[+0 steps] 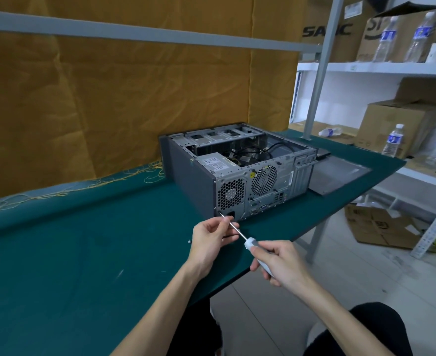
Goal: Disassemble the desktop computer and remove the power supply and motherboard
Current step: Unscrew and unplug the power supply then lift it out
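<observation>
The desktop computer case (237,165) lies on its side near the far right of the green table (70,265), rear panel facing the person. Its side panel (340,176) is already off and lies flat just to the right of it, so the opening step looks done. The power supply (222,173) sits in the near-left corner with its label up, cables bunched behind it — not yet removed; the motherboard is too hidden to judge.

The right hand (279,265) grips the white handle of a screwdriver (240,233), while the left hand (211,238) pinches its shaft, the tip at the lower-left rear corner by the supply's fan grille. One small screw (189,241) lies loose on the table.

The supply's label is unreadable; a carton (327,29) on the far shelf shows "SA…C".
</observation>
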Motion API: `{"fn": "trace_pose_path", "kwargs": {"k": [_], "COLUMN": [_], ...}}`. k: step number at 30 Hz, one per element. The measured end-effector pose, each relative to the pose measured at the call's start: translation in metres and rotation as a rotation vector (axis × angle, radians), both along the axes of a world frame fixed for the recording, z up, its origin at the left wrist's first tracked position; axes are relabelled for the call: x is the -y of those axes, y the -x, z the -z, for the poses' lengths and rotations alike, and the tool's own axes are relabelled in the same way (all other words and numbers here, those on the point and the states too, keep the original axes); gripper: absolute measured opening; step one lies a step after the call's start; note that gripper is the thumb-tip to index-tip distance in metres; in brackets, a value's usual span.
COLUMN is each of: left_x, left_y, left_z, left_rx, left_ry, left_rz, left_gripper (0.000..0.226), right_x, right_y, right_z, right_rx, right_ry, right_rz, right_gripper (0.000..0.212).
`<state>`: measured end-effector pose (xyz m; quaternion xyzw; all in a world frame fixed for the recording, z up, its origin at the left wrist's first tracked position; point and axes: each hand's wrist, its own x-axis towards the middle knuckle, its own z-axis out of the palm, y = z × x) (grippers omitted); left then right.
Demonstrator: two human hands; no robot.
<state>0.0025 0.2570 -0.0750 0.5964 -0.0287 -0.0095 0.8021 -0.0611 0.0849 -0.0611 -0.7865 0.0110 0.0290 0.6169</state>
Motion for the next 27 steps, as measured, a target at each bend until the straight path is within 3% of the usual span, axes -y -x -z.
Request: {"fn": "trace_pose_path", "kwargs": {"k": [5, 8, 11, 13, 17, 19, 21, 22, 24, 25, 27], "left_x": [0.0, 0.0, -0.002, -0.003, -0.005, -0.005, -0.005, -0.004, -0.004, -0.005, -0.007], "left_y": [-0.002, -0.003, -0.003, -0.003, -0.002, -0.002, -0.002, -0.002, -0.004, -0.004, -0.004], "left_z": [0.002, 0.002, 0.001, 0.0, -0.004, -0.005, -0.007, -0.007, -0.009, -0.01, -0.009], "left_rx": [0.005, -0.004, -0.039, -0.057, -0.062, -0.112, -0.181, -0.2, -0.217, -0.224, -0.235], "left_ry": [0.018, 0.055, 0.099, 0.118, 0.155, 0.248, 0.368, 0.407, 0.457, 0.479, 0.492], "left_rz": [-0.01, -0.007, 0.027, 0.058, 0.119, 0.146, 0.187, 0.206, 0.245, 0.264, 0.296], "left_gripper": [0.022, 0.024, 0.025, 0.025, 0.028, 0.03, 0.026, 0.025, 0.024, 0.025, 0.028], "right_x": [-0.002, -0.006, -0.013, -0.019, -0.037, -0.043, -0.038, -0.033, -0.025, -0.021, -0.019], "right_y": [0.001, 0.004, 0.007, 0.01, 0.019, 0.021, 0.016, 0.013, 0.014, 0.015, 0.015], "right_z": [-0.012, -0.023, -0.029, -0.032, -0.027, -0.022, -0.023, -0.028, -0.035, -0.035, -0.032], "right_rx": [-0.157, -0.349, -0.373, -0.284, 0.199, 0.309, 0.196, 0.035, -0.385, -0.486, -0.462], "right_ry": [-0.084, -0.344, -0.383, -0.215, 0.672, 0.778, 0.526, 0.241, -0.35, -0.46, -0.359], "right_rz": [-0.007, -0.077, -0.071, -0.027, 0.075, 0.108, 0.087, 0.081, 0.015, -0.019, -0.05], "right_gripper": [0.029, 0.036, 0.038, 0.035, 0.028, 0.025, 0.021, 0.015, 0.028, 0.037, 0.04]}}
